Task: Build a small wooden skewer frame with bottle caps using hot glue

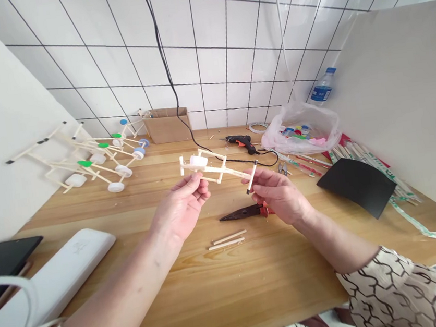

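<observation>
Between my two hands a small wooden-stick tricycle model (222, 170) is held above the table. It has a white bottle-cap seat and a crossbar with black tips at its right end. My left hand (183, 201) pinches its left part just below the cap. My right hand (280, 193) grips the model near the crossbar. Under my right hand lie long-nose pliers (243, 212) with red handles, partly hidden by the hand. Two short wooden sticks (227, 240) rest on the table closer to me.
Several similar stick models (91, 157) with cap wheels stand at the left. A glue gun (241, 142), a cardboard box (168, 125) and a plastic bag of caps (300, 128) are at the back. A black sheet (356, 184) lies right; a white power bank (65, 270) lies left.
</observation>
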A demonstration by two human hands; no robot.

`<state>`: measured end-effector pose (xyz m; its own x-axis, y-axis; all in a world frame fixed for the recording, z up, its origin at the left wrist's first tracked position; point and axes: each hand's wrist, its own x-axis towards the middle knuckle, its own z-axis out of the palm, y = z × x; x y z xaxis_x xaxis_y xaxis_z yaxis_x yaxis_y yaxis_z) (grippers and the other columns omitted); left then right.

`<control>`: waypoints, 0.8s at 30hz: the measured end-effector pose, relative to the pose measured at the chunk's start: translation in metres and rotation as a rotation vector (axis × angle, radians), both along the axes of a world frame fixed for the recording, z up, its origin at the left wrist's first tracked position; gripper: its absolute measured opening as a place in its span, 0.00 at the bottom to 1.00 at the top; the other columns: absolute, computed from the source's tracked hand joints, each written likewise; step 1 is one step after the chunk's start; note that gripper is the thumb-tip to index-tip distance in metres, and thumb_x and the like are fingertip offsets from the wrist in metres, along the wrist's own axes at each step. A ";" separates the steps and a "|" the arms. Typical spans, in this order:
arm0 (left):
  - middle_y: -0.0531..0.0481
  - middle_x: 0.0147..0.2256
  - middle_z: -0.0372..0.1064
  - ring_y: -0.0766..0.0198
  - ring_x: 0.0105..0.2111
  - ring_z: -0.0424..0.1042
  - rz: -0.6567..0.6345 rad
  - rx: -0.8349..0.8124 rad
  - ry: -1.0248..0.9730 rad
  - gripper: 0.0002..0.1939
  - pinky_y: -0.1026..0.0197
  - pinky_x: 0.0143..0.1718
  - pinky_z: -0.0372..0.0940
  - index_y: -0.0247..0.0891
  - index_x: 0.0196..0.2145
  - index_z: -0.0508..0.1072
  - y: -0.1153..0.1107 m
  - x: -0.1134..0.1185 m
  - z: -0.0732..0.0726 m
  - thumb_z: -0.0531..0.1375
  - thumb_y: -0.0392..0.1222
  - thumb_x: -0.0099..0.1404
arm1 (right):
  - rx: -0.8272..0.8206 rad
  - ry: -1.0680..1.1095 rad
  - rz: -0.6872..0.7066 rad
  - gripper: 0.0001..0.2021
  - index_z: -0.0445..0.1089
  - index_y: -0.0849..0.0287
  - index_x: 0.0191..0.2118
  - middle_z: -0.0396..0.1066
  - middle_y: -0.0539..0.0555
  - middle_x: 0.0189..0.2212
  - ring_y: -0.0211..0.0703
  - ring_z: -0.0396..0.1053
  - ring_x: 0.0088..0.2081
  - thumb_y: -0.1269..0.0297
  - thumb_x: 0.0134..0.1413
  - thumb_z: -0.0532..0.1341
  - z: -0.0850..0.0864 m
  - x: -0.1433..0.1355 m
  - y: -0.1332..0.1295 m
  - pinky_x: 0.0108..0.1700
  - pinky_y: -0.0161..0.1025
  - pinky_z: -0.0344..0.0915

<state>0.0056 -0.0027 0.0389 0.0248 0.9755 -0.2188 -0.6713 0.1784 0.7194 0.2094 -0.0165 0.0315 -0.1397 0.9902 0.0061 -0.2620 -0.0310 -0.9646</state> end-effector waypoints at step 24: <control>0.51 0.21 0.71 0.71 0.24 0.68 0.054 0.059 0.048 0.05 0.67 0.28 0.63 0.33 0.22 0.75 -0.008 0.008 0.003 0.68 0.31 0.48 | 0.848 -0.879 -0.392 0.06 0.67 0.56 0.37 0.66 0.55 0.36 0.43 0.64 0.37 0.65 0.51 0.62 0.010 -0.002 -0.020 0.36 0.42 0.66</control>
<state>0.0138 -0.0104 0.0416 -0.0369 0.9864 -0.1601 -0.6436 0.0991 0.7590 0.2078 -0.0364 0.0415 -0.1192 0.6972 0.7069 0.6177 0.6095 -0.4969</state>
